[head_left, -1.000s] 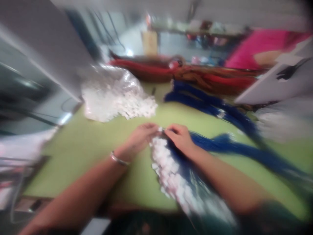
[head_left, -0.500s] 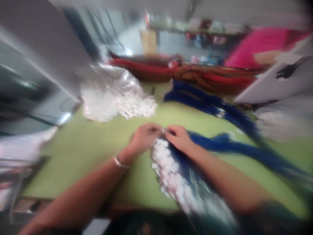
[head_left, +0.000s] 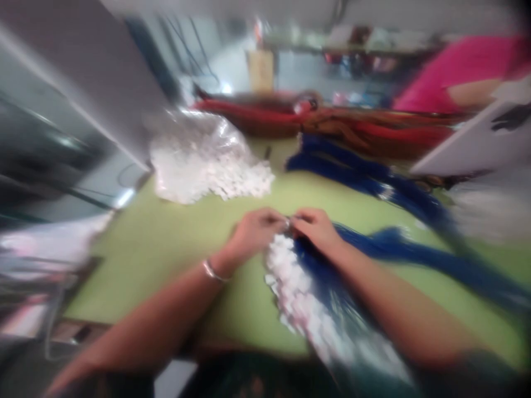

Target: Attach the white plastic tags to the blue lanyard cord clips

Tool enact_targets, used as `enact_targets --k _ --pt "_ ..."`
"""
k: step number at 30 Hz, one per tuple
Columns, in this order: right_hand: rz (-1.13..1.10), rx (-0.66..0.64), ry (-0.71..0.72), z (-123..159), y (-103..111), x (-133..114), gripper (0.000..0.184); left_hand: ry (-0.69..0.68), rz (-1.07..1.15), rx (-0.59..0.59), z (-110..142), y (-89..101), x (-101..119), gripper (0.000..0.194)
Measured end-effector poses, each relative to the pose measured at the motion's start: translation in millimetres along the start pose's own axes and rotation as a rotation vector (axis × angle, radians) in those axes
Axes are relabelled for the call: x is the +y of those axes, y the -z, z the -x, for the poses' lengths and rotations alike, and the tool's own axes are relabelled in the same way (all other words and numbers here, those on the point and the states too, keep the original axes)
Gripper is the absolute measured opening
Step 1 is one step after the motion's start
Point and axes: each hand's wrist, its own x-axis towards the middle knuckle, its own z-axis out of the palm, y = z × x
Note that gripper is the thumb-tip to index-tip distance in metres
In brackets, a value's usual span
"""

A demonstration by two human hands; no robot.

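Flanking the left hand (head_left: 258, 231) lies open tabletop (head_left: 174, 246).

Left hand (head_left: 257, 232): mid-frame; fingertips smeared, exact grip on the pale piece (head_left: 287, 224) unclear.
Pale piece: between the fingertips; too small to make out its shape.
Right hand (head_left: 318, 229): just right of centre; fingers blurred, cannot tell what they pinch.
White pieces (head_left: 290, 276): lower centre; edges run together, lower end smeared.
Blue strands (head_left: 398, 249): right of frame; partly hidden behind the right forearm (head_left: 394, 293), blurred toward the right edge, which cuts them off.
Clear bag (head_left: 199, 143): upper left; pieces inside hard to separate.
Pink garment (head_left: 440, 77): upper right; cut by the edge, blurred.
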Motion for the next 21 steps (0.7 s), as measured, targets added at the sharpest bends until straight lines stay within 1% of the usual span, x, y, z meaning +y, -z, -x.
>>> enact_targets --k 1,3,4,5,6,7,8,9,10,11,12,13,15,18,21 --pt "-0.089 0.027 -0.012 -1 1 2 0.021 -0.053 -0.011 -0.102 2 2.1 6 0.008" --pt "-0.273 0.063 -0.039 -4 2 7 0.022 -0.189 -0.047 -0.38 6 7.4 18 0.005" --pt "-0.343 0.058 -0.053 -5 2 9 0.021 -0.253 -0.073 -0.499 7 11.0 21 0.006" --pt "-0.392 0.046 -0.063 -6 2 12 0.021 -0.298 -0.106 -0.546 6 15.9 22 0.007" --pt "-0.423 0.034 -0.066 -8 2 14 0.02 -0.317 -0.153 -0.491 4 22.5 20 0.01" --pt "-0.442 0.021 -0.06 -8 1 15 0.02 -0.307 -0.223 -0.349 0 30.9 14 0.013" --pt "-0.457 0.013 -0.049 -8 1 16 0.02 -0.269 -0.302 -0.121 -5 41.0 7 0.016" --pt "-0.474 0.008 -0.038 -8 1 16 0.02 -0.205 -0.431 0.143 -12 52.6 -2 0.018" --pt "-0.488 0.005 -0.031 -8 0 15 0.019 -0.141 -0.578 0.333 -18 65.0 -12 0.02" --pt "-0.492 0.002 -0.03 -7 0 14 0.019 -0.091 -0.696 0.442 -25 77.4 -21 0.019" --pt "-0.483 -0.001 -0.034 -6 -1 13 0.02 -0.054 -0.788 0.454 -31 88.9 -30 0.019" --pt "-0.464 0.002 -0.041 -5 -1 12 0.019 -0.031 -0.852 0.423 -36 98.7 -36 0.019" --pt "-0.408 0.017 -0.057 -3 -2 10 0.017 -0.035 -0.929 0.334 -42 112.1 -45 0.021" --pt "-0.309 0.045 -0.082 0 -3 6 0.016 -0.066 -0.981 0.248 -42 118.2 -47 0.023" --pt "-0.211 0.061 -0.09 2 -4 0 0.016 -0.05 -1.005 0.247 -40 118.7 -43 0.02"
